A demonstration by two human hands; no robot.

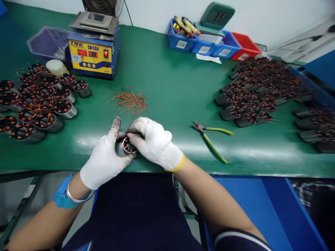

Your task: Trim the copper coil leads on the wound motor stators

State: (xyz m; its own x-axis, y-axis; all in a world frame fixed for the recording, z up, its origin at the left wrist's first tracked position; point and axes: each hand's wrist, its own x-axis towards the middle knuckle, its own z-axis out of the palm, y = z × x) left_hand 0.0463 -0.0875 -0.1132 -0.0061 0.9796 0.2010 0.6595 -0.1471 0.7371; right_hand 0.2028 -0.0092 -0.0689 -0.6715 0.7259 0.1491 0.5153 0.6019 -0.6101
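Note:
A motor stator [126,149], a steel ring with copper windings inside, lies on its side at the bench's near edge. My left hand [104,162], in a white glove with darkened fingertips, curls round it with thumb and fingers. Against the stator's rim, my gloved right hand [154,141] has thumb and forefinger pinched together. What sits in that pinch is hidden; a dark narrow piece shows between the two hands. Just beyond them lies a loose heap of copper wire ends [131,101]. Green-handled cutting pliers [201,129] rest to the right, jaws apart, touched by neither hand.
Several wound stators [47,101] stand at left, and a larger group [251,90] at right. A blue and yellow soldering station [91,57] stands at the back left beside a purple bin [39,42]. Blue bins [180,42], a red bin [244,45] and a clock [217,15] line the back.

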